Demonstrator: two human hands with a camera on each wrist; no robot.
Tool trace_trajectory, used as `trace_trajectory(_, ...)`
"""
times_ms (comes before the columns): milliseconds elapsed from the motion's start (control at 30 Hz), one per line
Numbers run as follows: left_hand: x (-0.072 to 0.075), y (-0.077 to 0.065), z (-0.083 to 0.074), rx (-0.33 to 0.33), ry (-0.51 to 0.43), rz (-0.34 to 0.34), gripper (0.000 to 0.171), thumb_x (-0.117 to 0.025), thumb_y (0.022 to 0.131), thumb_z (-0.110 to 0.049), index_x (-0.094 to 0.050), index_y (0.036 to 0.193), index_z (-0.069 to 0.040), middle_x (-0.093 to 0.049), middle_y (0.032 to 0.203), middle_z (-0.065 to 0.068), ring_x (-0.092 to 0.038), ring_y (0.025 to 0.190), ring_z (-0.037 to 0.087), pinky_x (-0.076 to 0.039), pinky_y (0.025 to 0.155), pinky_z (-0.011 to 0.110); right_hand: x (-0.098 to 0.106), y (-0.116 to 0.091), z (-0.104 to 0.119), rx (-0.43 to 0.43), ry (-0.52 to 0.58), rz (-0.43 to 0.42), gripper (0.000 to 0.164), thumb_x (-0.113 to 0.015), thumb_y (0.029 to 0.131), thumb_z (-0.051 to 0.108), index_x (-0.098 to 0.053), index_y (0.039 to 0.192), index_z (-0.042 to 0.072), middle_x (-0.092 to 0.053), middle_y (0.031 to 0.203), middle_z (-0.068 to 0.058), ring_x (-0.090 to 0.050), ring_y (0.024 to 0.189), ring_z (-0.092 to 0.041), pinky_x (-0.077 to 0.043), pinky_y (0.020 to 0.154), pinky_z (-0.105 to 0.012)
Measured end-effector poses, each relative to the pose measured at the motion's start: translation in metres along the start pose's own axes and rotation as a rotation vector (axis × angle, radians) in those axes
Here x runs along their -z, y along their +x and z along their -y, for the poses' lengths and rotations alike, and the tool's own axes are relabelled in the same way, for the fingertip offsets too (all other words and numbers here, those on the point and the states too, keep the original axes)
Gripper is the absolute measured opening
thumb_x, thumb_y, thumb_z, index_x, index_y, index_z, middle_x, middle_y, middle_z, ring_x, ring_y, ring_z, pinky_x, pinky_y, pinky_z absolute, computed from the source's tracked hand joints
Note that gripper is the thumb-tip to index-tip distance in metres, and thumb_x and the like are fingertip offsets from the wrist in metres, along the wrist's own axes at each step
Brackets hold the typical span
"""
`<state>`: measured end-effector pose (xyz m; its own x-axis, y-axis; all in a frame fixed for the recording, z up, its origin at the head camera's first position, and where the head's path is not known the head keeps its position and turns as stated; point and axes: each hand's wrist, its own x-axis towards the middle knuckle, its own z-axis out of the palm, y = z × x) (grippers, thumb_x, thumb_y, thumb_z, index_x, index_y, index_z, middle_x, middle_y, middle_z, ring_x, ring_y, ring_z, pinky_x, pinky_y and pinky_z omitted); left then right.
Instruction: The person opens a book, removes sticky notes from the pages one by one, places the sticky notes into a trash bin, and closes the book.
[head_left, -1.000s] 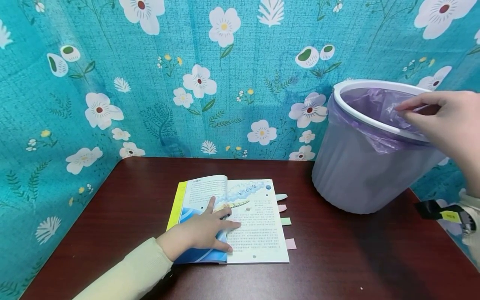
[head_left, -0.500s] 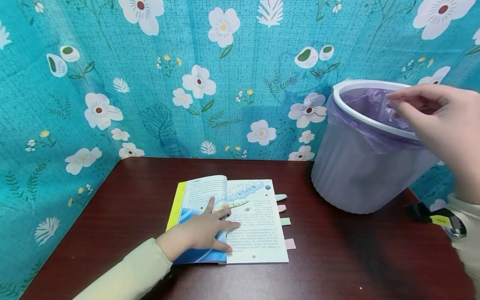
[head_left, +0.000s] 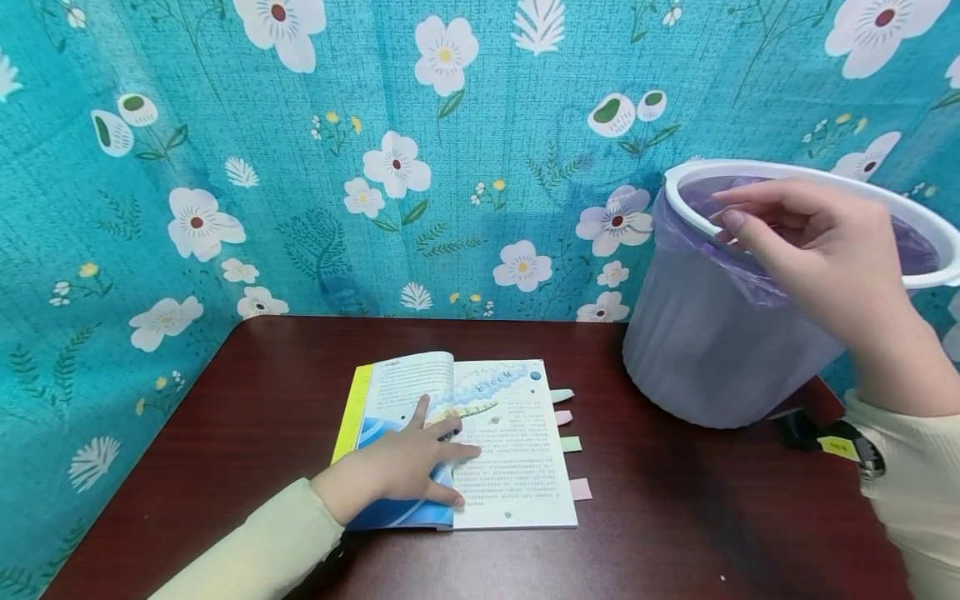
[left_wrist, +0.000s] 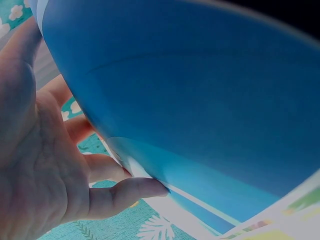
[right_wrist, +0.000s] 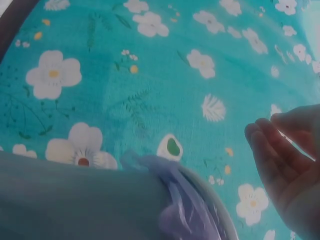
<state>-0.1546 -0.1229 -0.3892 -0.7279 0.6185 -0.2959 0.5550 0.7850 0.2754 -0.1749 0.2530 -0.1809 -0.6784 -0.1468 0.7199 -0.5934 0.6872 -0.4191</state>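
Observation:
An open book [head_left: 517,467] with printed pages lies on the dark table, coloured tabs sticking out along its right edge. My left hand [head_left: 405,458] rests spread across its centre fold. From the left wrist, that hand's fingers and the blue page [left_wrist: 200,110] show close up. My right hand [head_left: 817,242] hovers over the near rim of a grey trash can [head_left: 720,350] lined with a purple bag [head_left: 750,275]. Its fingers are bent, the thumb close to the fingertips, and nothing shows between them. The right wrist view has this hand [right_wrist: 290,160] beside the liner [right_wrist: 185,200].
The trash can stands at the table's back right corner. A teal floral cloth [head_left: 450,167] hangs behind and to the left of the reddish-brown table [head_left: 660,533]. A wrist strap [head_left: 840,446] sits at the right sleeve.
My right hand has moved left across the trash can's opening, towards its near left rim. The left hand and the book have stayed in place.

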Motion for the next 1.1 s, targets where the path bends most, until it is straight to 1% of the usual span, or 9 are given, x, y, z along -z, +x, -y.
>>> trace_trajectory(167,0.000,-0.001,0.000,0.005,0.003,0.001,0.065,-0.068,0.081,-0.060,-0.050,0.139,-0.037,-0.030,0.155,0.006,-0.001,0.138,0.052,-0.054,0.080,0.051,-0.008,-0.003,0.005,0.021,0.009,0.052,0.029,-0.070,0.087,0.001,-0.069,0.115,0.008,-0.065,0.096,0.019,-0.062,0.083,0.001,-0.043,0.076,-0.004)
trace_trajectory(267,0.001,-0.001,-0.001,0.008,0.007,0.004,0.065,-0.068,0.081,-0.061,-0.050,0.139,-0.037,-0.030,0.155,0.006,-0.001,0.138,0.052,-0.054,0.078,0.050,-0.012,-0.006,0.008,0.041,0.040,0.079,0.033,-0.070,0.086,-0.002,-0.068,0.117,0.007,-0.066,0.095,0.018,-0.063,0.082,-0.001,-0.045,0.076,-0.006)
trace_trajectory(367,0.001,-0.001,-0.002,0.007,0.005,0.005,0.065,-0.068,0.081,-0.060,-0.050,0.139,-0.037,-0.030,0.155,0.006,-0.001,0.138,0.052,-0.054,0.079,0.050,-0.017,-0.009,0.007,0.065,0.076,0.100,0.033,-0.068,0.085,-0.005,-0.068,0.117,0.005,-0.068,0.097,0.016,-0.064,0.083,-0.003,-0.046,0.075,-0.007)
trace_trajectory(500,0.001,0.000,-0.002,0.009,0.001,0.004,0.065,-0.068,0.081,-0.060,-0.050,0.139,-0.037,-0.031,0.155,0.007,-0.002,0.138,0.052,-0.053,0.081,0.052,-0.031,-0.014,0.003,0.100,0.127,0.139,0.030,-0.067,0.086,-0.006,-0.069,0.114,0.004,-0.069,0.097,0.014,-0.064,0.081,-0.005,-0.047,0.070,-0.009)
trace_trajectory(633,0.000,0.001,-0.001,0.006,0.010,0.002,0.066,-0.068,0.081,-0.061,-0.050,0.140,-0.037,-0.031,0.154,0.007,-0.003,0.138,0.052,-0.052,0.083,0.053,-0.050,-0.022,0.000,0.105,0.186,0.206,0.029,-0.065,0.088,-0.004,-0.069,0.114,0.008,-0.069,0.096,0.012,-0.064,0.078,-0.007,-0.047,0.065,-0.012)
trace_trajectory(767,-0.001,0.002,0.000,0.007,0.023,0.001,0.066,-0.067,0.081,-0.062,-0.049,0.140,-0.037,-0.031,0.154,0.007,-0.004,0.138,0.052,-0.052,0.082,0.054,-0.066,-0.028,-0.004,0.079,0.233,0.261,0.032,-0.065,0.089,-0.003,-0.068,0.117,0.011,-0.071,0.100,0.001,-0.065,0.081,-0.008,-0.048,0.067,-0.014)
trace_trajectory(867,0.000,0.003,0.000,0.008,0.027,0.004,0.067,-0.067,0.080,-0.063,-0.049,0.140,-0.038,-0.031,0.154,0.006,-0.004,0.138,0.052,-0.051,0.083,0.056,-0.075,-0.031,-0.009,0.033,0.243,0.289,0.030,-0.064,0.091,0.000,-0.068,0.118,0.011,-0.071,0.102,-0.006,-0.065,0.082,-0.009,-0.049,0.070,-0.014)
trace_trajectory(1000,0.000,0.004,0.001,0.013,0.021,0.011,0.067,-0.067,0.080,-0.063,-0.049,0.140,-0.038,-0.031,0.154,0.006,-0.003,0.139,0.051,-0.051,0.083,0.055,-0.087,-0.034,-0.018,-0.064,0.255,0.337,0.024,-0.063,0.093,0.007,-0.068,0.116,0.012,-0.070,0.099,-0.007,-0.064,0.080,-0.010,-0.049,0.071,-0.016)
trace_trajectory(1100,-0.001,0.004,0.002,0.013,0.018,0.013,0.067,-0.067,0.080,-0.063,-0.049,0.140,-0.039,-0.031,0.155,0.006,-0.003,0.139,0.051,-0.052,0.082,0.054,-0.097,-0.035,-0.028,-0.138,0.302,0.378,0.021,-0.062,0.095,0.010,-0.068,0.115,0.010,-0.071,0.095,-0.008,-0.065,0.079,-0.011,-0.051,0.070,-0.019)
